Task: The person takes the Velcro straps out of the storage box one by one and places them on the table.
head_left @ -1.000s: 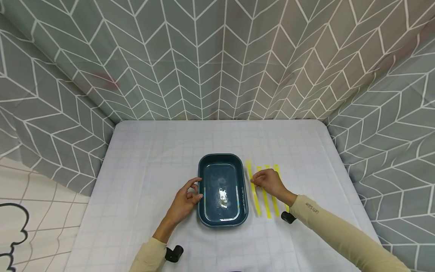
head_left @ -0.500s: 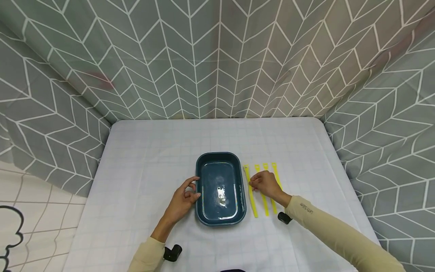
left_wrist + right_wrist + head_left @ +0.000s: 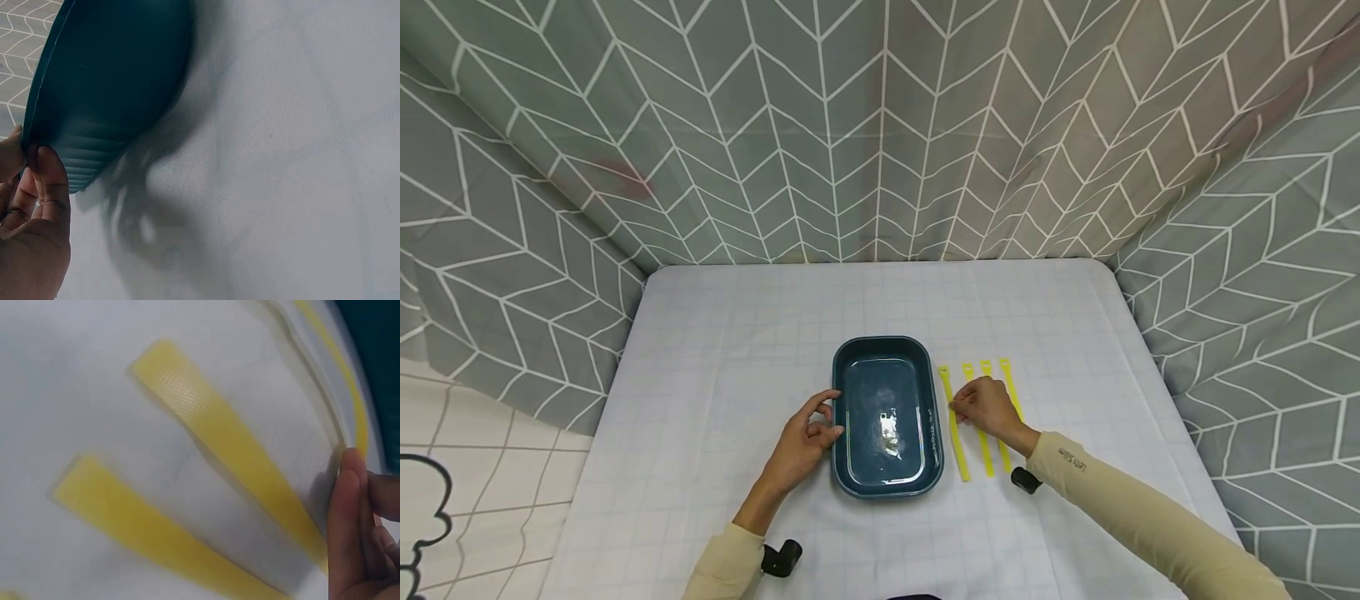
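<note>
A dark teal rectangular baking dish [image 3: 865, 492] sits on the white-covered table. My left hand [image 3: 801, 446] holds its left rim; in the left wrist view, fingertips [image 3: 51, 164] lie against the outer wall just under the edge. Just right of the dish, my right hand [image 3: 988, 406] pinches a yellow strap [image 3: 958, 454] near its middle between thumb and finger. The right wrist view shows this strap [image 3: 347, 369] bent and seen edge-on. Several similar yellow straps [image 3: 1011, 387] lie roughly parallel to its right, partly hidden under the hand, with slotted heads at the far end.
The table [image 3: 737, 333] has a white cloth with faint grid lines. Grey chevron-patterned curtains [image 3: 857, 167] hang behind it and at both sides. A black wrist device [image 3: 782, 558] sits beside the left cuff, another [image 3: 1026, 481] beside the right cuff.
Over the last second the pinched strap has shifted slightly toward me, its far end coming nearer. The head view has moved a little. Both hands keep their hold.
</note>
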`<state>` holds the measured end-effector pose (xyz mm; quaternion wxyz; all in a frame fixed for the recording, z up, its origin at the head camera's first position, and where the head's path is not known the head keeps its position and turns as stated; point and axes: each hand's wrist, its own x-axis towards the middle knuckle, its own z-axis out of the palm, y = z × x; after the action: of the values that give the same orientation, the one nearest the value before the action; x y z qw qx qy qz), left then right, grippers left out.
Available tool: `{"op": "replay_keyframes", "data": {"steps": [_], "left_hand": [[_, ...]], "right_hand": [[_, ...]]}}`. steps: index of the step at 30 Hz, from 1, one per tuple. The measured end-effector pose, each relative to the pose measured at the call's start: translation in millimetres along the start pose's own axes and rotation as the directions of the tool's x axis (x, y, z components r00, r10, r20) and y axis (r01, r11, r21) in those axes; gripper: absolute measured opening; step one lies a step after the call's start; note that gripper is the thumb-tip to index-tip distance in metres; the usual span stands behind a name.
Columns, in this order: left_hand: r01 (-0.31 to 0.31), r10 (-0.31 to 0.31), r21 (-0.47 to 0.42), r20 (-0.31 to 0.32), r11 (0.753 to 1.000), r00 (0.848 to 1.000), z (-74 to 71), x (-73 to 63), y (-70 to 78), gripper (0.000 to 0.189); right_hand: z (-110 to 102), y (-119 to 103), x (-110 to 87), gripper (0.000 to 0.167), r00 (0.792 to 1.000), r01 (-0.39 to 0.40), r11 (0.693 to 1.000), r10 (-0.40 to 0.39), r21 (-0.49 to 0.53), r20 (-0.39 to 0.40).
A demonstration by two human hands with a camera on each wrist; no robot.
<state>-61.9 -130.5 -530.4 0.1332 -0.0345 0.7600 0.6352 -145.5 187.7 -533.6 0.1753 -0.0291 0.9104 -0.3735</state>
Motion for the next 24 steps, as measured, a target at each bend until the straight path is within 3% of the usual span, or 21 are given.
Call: {"op": "replay_keyframes", "data": {"steps": [7,24], "left_hand": [[-0.002,0.002,0.007,0.006,1.000,1.000,-0.1,-0.2,0.2,0.055],[0.001,-0.001,0.015,-0.002,1.000,1.000,-0.3,-1.8,3.7,0.055]], "right_hand": [[0.5,0.6,0.6,0.011,1.000,-0.017,1.000,0.017,0.005,0.006],[-0.6,-0.4,-0.2,0.010,0.999,0.046,0.995,-0.046,-0.084,0.001]]}}
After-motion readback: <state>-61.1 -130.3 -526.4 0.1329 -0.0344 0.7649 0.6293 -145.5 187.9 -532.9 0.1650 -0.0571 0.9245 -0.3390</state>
